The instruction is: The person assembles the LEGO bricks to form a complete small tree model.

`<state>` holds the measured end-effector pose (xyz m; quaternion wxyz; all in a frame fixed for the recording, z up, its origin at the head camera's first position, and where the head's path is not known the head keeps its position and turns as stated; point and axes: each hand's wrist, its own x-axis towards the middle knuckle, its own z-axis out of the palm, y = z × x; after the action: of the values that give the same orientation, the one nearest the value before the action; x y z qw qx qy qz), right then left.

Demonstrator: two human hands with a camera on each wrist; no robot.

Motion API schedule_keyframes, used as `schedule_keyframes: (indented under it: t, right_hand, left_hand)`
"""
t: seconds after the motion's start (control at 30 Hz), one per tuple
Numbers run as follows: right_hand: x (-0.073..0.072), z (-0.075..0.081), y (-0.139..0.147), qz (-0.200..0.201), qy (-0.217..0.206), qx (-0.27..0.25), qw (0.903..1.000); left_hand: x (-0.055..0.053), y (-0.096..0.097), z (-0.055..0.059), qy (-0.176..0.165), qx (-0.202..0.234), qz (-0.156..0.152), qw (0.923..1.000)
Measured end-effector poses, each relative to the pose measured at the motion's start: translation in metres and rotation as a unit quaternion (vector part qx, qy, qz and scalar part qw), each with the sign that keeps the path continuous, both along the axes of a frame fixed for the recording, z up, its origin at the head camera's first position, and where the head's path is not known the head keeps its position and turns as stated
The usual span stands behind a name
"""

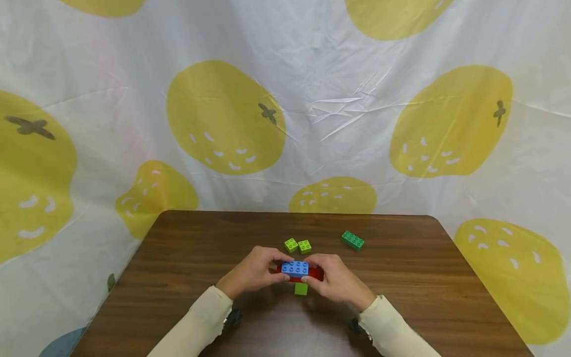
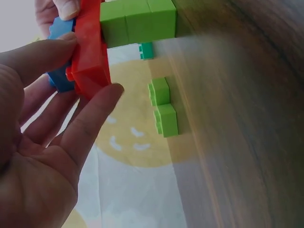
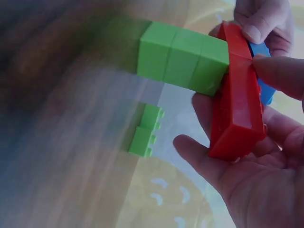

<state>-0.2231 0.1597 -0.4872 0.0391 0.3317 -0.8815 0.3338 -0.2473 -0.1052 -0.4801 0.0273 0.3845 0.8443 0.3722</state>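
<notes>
Both hands hold one assembly of toy building bricks over the table. On top of it lies a blue eight-stud brick (image 1: 294, 269). Beneath the blue brick runs a longer red part (image 3: 241, 90), with a seam across it in the right wrist view. A column of three lime green bricks (image 3: 183, 57) hangs from the red part's underside near its middle. My left hand (image 1: 256, 270) grips the left end, thumb on the near side and fingers on the far side. The right hand (image 1: 336, 277) grips the right end the same way, its thumb by the blue brick.
Behind the hands, two small lime green bricks (image 1: 291, 245) lie side by side on the brown wooden table (image 1: 401, 277). A dark green eight-stud brick (image 1: 353, 240) lies farther right. A white curtain (image 1: 312, 148) with yellow fruit prints hangs behind the table's far edge.
</notes>
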Motion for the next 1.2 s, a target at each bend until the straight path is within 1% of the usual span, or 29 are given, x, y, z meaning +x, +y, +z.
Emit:
schedule_keyframes:
  t: [0.13,0.2,0.27,0.4,0.5,0.63,0.83,0.9,1.07,1.13,1.2]
  right_hand:
    - [0.0,0.003,-0.002,0.016,0.013,0.018,0.9996]
    - [0.0,0.004,-0.001,0.021,0.013,0.015,0.9996]
    - [-0.001,0.004,-0.001,0.022,0.01,0.01,0.9997]
    - [-0.003,0.001,0.001,0.026,-0.01,0.006,0.9996]
    - [-0.004,-0.002,0.002,0.021,-0.024,0.008,0.9995]
    - [-0.004,-0.005,0.002,0.008,-0.023,-0.002,0.9997]
    - [-0.003,-0.006,-0.001,0.021,-0.029,-0.031,0.9989]
    - [-0.002,-0.006,-0.002,0.019,-0.03,-0.036,0.9987]
    - [0.0,-0.005,-0.002,0.012,-0.028,-0.028,0.9991]
    - [0.0,-0.004,-0.003,0.012,-0.02,-0.02,0.9995]
    - [0.0,-0.003,-0.003,0.013,-0.009,-0.011,0.9998]
  left_hand:
    - [0.003,-0.002,-0.002,-0.012,0.01,0.011,0.9998]
    - [0.005,-0.002,-0.003,-0.016,0.016,0.012,0.9997]
    - [0.006,-0.001,-0.004,-0.011,0.017,0.012,0.9997]
    - [0.009,0.0,-0.009,0.001,0.017,0.016,0.9997]
    - [0.007,0.0,-0.012,0.012,0.021,0.018,0.9995]
    - [0.004,0.002,-0.014,0.014,0.021,0.012,0.9996]
    - [0.003,0.003,-0.011,0.017,0.021,0.002,0.9996]
    - [0.002,0.003,-0.012,0.019,0.021,-0.003,0.9996]
    - [0.002,0.002,-0.014,0.002,0.015,-0.005,0.9999]
    - [0.002,0.001,-0.015,-0.009,0.013,-0.004,0.9999]
    - [0.002,0.001,-0.015,-0.013,0.012,-0.003,0.9998]
